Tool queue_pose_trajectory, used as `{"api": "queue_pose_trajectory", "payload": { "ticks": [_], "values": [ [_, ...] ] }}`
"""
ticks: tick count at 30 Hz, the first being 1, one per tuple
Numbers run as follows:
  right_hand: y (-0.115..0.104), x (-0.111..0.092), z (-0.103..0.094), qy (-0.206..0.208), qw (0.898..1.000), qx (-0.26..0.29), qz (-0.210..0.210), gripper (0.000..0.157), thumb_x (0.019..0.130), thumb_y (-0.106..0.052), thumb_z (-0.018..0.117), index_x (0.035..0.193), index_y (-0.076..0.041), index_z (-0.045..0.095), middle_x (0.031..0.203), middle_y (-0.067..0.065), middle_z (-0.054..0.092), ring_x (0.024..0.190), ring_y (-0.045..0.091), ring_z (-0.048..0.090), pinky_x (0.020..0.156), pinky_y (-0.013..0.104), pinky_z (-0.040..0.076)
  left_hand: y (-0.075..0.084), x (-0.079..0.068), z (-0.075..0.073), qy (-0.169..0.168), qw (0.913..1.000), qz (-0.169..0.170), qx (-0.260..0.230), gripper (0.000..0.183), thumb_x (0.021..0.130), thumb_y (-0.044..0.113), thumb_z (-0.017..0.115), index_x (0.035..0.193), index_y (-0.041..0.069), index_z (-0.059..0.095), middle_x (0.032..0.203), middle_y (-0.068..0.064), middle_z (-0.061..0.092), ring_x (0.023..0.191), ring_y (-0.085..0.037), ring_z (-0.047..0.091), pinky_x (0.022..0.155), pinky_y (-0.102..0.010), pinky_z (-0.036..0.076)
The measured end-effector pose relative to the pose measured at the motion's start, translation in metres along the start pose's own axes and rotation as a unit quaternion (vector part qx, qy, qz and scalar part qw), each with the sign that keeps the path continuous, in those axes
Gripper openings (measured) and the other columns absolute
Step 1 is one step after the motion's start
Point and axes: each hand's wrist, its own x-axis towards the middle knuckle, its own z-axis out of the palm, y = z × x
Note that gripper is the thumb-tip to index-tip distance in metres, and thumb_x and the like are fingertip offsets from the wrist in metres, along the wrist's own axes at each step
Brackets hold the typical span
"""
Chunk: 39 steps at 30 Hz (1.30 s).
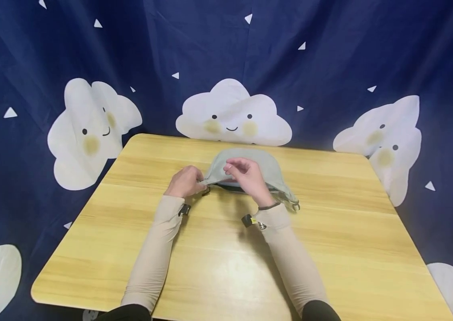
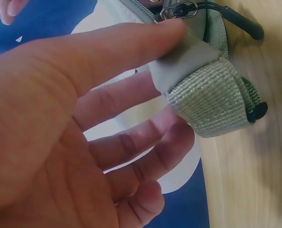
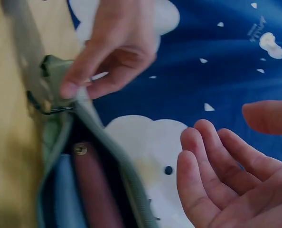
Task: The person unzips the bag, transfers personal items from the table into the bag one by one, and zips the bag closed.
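A pale green zip bag point(image 1: 246, 154) lies at the far middle of the table, its zipper open toward me. My left hand point(image 1: 186, 182) pinches the bag's left end between thumb and fingers, just above a woven strap end point(image 2: 210, 97). Close by hangs the dark zipper pull point(image 2: 245, 21). In the right wrist view, a reddish-brown item with a snap button point(image 3: 97, 190) and a blue item point(image 3: 67, 190) show inside the bag. My right hand point(image 1: 248, 177) hovers over the opening with loosely bent fingers and holds nothing.
The wooden table point(image 1: 218, 263) has rounded corners. Behind it hangs a dark blue curtain point(image 1: 210, 49) with white clouds and triangles. A metal ring point(image 1: 295, 206) sits at the bag's right end, touching or just above the tabletop.
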Motion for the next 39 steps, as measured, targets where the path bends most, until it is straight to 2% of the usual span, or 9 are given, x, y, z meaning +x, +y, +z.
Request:
{"api": "queue_pose_trajectory", "payload": {
  "ticks": [7, 10, 14, 17, 20, 23, 26, 31, 39],
  "values": [
    [0.019, 0.002, 0.014, -0.088, 0.992, -0.060, 0.063, 0.035, 0.103, -0.018, 0.063, 0.129, 0.004, 0.066, 0.119, 0.025, 0.072, 0.111, 0.041, 0.069, 0.095, 0.047, 0.057, -0.001, 0.000, -0.001, -0.002, 0.9999, -0.002, -0.010, 0.008, 0.086, 0.022, 0.081, 0.083, 0.015, 0.080, 0.081, -0.002, 0.072, 0.072, -0.020, 0.060, 0.063, -0.033, 0.046],
    [0.027, 0.003, 0.018, -0.129, 0.982, -0.107, 0.081, 0.036, 0.103, -0.026, 0.064, 0.129, -0.001, 0.068, 0.121, 0.020, 0.074, 0.112, 0.035, 0.070, 0.094, 0.040, 0.057, -0.002, 0.000, -0.001, 0.002, 1.0000, 0.000, -0.006, 0.008, 0.087, 0.021, 0.081, 0.081, 0.015, 0.079, 0.081, -0.002, 0.071, 0.071, -0.020, 0.060, 0.063, -0.034, 0.046],
    [0.035, 0.003, 0.020, -0.194, 0.965, -0.149, 0.091, 0.041, 0.103, -0.032, 0.063, 0.132, -0.004, 0.068, 0.131, 0.014, 0.071, 0.121, 0.030, 0.067, 0.103, 0.042, 0.054, -0.003, 0.001, -0.001, 0.005, 1.0000, 0.004, 0.001, 0.010, 0.087, 0.021, 0.080, 0.079, 0.015, 0.079, 0.083, -0.002, 0.072, 0.071, -0.020, 0.060, 0.063, -0.035, 0.047],
    [0.042, 0.003, 0.022, -0.234, 0.956, -0.142, 0.106, 0.050, 0.103, -0.032, 0.062, 0.142, -0.001, 0.059, 0.144, 0.016, 0.063, 0.133, 0.032, 0.060, 0.110, 0.046, 0.050, -0.004, 0.002, -0.001, 0.005, 1.0000, 0.005, 0.004, 0.011, 0.087, 0.021, 0.079, 0.078, 0.016, 0.078, 0.083, -0.002, 0.071, 0.071, -0.020, 0.060, 0.063, -0.035, 0.047],
    [0.049, 0.002, 0.027, -0.254, 0.952, -0.109, 0.131, 0.058, 0.104, -0.030, 0.061, 0.151, 0.001, 0.047, 0.152, 0.019, 0.055, 0.134, 0.033, 0.058, 0.109, 0.046, 0.051, -0.003, 0.002, -0.001, 0.001, 1.0000, 0.003, 0.002, 0.011, 0.087, 0.021, 0.079, 0.078, 0.016, 0.077, 0.084, -0.002, 0.071, 0.071, -0.019, 0.060, 0.062, -0.034, 0.047],
    [0.057, 0.002, 0.034, -0.249, 0.955, -0.051, 0.149, 0.059, 0.103, -0.025, 0.062, 0.153, 0.002, 0.045, 0.145, 0.022, 0.058, 0.121, 0.030, 0.066, 0.095, 0.038, 0.055, -0.003, 0.001, -0.002, -0.003, 1.0000, 0.002, 0.001, 0.011, 0.088, 0.022, 0.078, 0.079, 0.016, 0.077, 0.084, -0.002, 0.071, 0.070, -0.019, 0.060, 0.062, -0.034, 0.047],
    [0.066, 0.003, 0.044, -0.228, 0.957, 0.047, 0.173, 0.052, 0.102, -0.016, 0.061, 0.149, 0.004, 0.048, 0.134, 0.024, 0.063, 0.102, 0.022, 0.069, 0.082, 0.030, 0.055, -0.004, 0.001, -0.002, -0.002, 1.0000, 0.005, 0.003, 0.011, 0.089, 0.022, 0.078, 0.080, 0.015, 0.078, 0.084, -0.002, 0.071, 0.071, -0.019, 0.061, 0.062, -0.034, 0.047],
    [0.072, 0.001, 0.055, -0.172, 0.940, 0.197, 0.221, 0.042, 0.102, -0.004, 0.057, 0.142, 0.009, 0.049, 0.121, 0.017, 0.070, 0.087, 0.012, 0.070, 0.074, 0.025, 0.056, -0.004, 0.001, -0.003, 0.001, 0.9999, 0.010, 0.008, 0.011, 0.089, 0.022, 0.077, 0.080, 0.015, 0.078, 0.086, -0.003, 0.071, 0.074, -0.021, 0.061, 0.064, -0.035, 0.047],
    [0.077, 0.002, 0.056, -0.118, 0.921, 0.246, 0.279, 0.030, 0.104, -0.007, 0.056, 0.130, 0.008, 0.061, 0.092, 0.001, 0.074, 0.066, 0.004, 0.063, 0.056, 0.017, 0.046, -0.004, 0.002, -0.002, -0.015, 0.9999, 0.003, -0.002, 0.011, 0.089, 0.022, 0.077, 0.082, 0.014, 0.077, 0.086, -0.004, 0.070, 0.073, -0.019, 0.058, 0.063, -0.033, 0.045]
  ]
}}
